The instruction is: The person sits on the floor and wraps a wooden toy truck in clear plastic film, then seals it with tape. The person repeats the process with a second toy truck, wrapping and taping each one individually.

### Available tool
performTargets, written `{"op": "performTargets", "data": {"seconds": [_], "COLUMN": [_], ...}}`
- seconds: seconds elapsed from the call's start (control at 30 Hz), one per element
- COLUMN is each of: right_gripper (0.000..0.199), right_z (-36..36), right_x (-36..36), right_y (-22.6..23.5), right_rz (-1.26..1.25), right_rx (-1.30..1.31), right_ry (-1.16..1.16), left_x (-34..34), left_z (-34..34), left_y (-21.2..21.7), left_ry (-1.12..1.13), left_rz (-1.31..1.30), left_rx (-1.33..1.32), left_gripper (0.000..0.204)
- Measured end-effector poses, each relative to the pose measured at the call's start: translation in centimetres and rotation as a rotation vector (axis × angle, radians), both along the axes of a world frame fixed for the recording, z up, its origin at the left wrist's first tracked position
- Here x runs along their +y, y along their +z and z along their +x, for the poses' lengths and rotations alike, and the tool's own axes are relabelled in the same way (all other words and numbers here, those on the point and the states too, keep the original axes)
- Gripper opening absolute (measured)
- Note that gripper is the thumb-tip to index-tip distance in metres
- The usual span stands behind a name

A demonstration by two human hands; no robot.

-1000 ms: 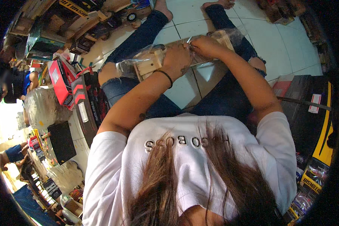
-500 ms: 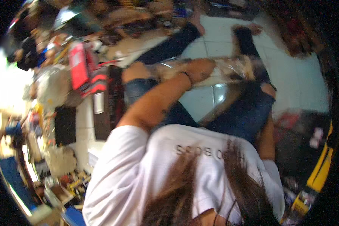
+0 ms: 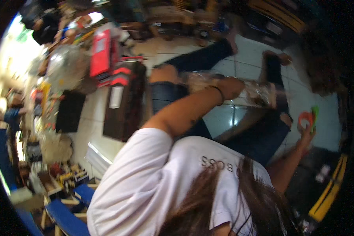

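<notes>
A long package wrapped in clear plastic (image 3: 261,94) lies across the gap between my legs, with brownish contents showing through. My left hand (image 3: 230,88) rests over its middle, closed on it; the fingertips are hidden and slightly blurred. Out to the right, apart from the package, my right hand (image 3: 307,135) grips what looks like a tape dispenser (image 3: 305,118), with a bright green side and an orange ring.
My jeans-clad legs (image 3: 169,94) spread over pale floor tiles (image 3: 247,53). At left are a dark box with red chevrons (image 3: 124,106) and a red package (image 3: 100,53). A black bag with yellow trim (image 3: 328,188) sits at right, blue-topped wooden pieces (image 3: 65,216) at lower left.
My right hand, hidden before, has come into view at the right with the tape dispenser. My left hand stays on the package. The whole view has shifted as my head moved.
</notes>
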State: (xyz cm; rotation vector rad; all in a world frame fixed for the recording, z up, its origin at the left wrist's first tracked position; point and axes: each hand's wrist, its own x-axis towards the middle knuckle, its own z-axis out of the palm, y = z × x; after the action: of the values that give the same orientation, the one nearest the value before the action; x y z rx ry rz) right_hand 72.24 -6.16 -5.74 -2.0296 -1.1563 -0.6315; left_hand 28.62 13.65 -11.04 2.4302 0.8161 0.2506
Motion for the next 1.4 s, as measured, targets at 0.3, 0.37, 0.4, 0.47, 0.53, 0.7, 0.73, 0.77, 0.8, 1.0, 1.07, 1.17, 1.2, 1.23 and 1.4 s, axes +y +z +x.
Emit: {"op": "performTargets", "data": {"seconds": [0.3, 0.37, 0.4, 0.47, 0.53, 0.7, 0.73, 0.77, 0.8, 1.0, 1.07, 1.17, 1.2, 1.23, 1.4], "right_gripper": [0.037, 0.035, 0.034, 0.035, 0.036, 0.037, 0.037, 0.037, 0.037, 0.037, 0.036, 0.038, 0.038, 0.039, 0.039], "right_z": [-24.3, -25.6, -26.3, -27.6, -29.0, -28.3, -27.7, -27.2, -27.0, -29.8, -30.0, -28.3, -27.9, -27.8, -32.0], "right_x": [20.6, 21.7, 22.1, 23.2, 24.8, 25.7, 25.2, 24.7, 24.5, 23.0, 20.1, 12.8, 10.5, 8.2, 0.8], "right_y": [4.0, 4.1, 4.4, 6.0, 7.2, 6.5, 6.0, 5.5, 5.4, 8.0, 8.2, 6.5, 5.5, 4.6, 3.8], "right_rz": [-0.616, -0.853, -0.883, -1.069, -1.231, -1.31, -1.263, -1.247, -1.159, -1.173, -1.023, -0.731, -0.67, -0.592, -0.505], "right_rx": [0.184, 0.194, 0.131, 0.019, -0.139, -0.192, -0.187, -0.315, -0.312, -0.141, -0.049, 0.061, 0.076, 0.066, 0.249], "right_ry": [0.628, 0.579, 0.654, 0.574, 0.606, 0.599, 0.609, 0.587, 0.579, 0.526, 0.493, 0.342, 0.376, 0.399, 0.398], "left_x": [0.0, -0.2, -0.2, -0.2, -0.2, -0.2, -0.2, -0.1, -0.1, 0.9, 1.1, 1.0, 0.9, 0.9, 1.2], "left_z": [0.2, 0.5, 0.5, 0.5, 0.3, 0.1, 0.2, 0.4, 0.5, 0.7, 0.6, 0.4, 0.4, 0.2, 0.5], "left_y": [1.4, 1.3, 1.2, 0.8, 0.3, -0.5, -0.7, -0.9, -1.2, -2.6, -2.7, -2.3, -2.0, -1.7, -1.0], "left_ry": [-0.061, -0.015, -0.02, -0.012, -0.037, -0.048, -0.056, -0.059, -0.057, -0.09, -0.094, -0.067, -0.049, -0.069, -0.09], "left_rz": [0.06, 0.063, 0.059, 0.04, 0.07, 0.133, 0.147, 0.142, 0.146, 0.172, 0.182, 0.146, 0.126, 0.092, 0.149], "left_rx": [0.162, 0.093, 0.081, 0.086, -0.012, -0.093, -0.13, -0.125, -0.14, -0.201, -0.206, -0.194, -0.151, -0.154, -0.04], "left_gripper": [0.026, 0.026, 0.025, 0.024, 0.024, 0.023, 0.023, 0.023, 0.022, 0.02, 0.021, 0.02, 0.02, 0.02, 0.026]}}
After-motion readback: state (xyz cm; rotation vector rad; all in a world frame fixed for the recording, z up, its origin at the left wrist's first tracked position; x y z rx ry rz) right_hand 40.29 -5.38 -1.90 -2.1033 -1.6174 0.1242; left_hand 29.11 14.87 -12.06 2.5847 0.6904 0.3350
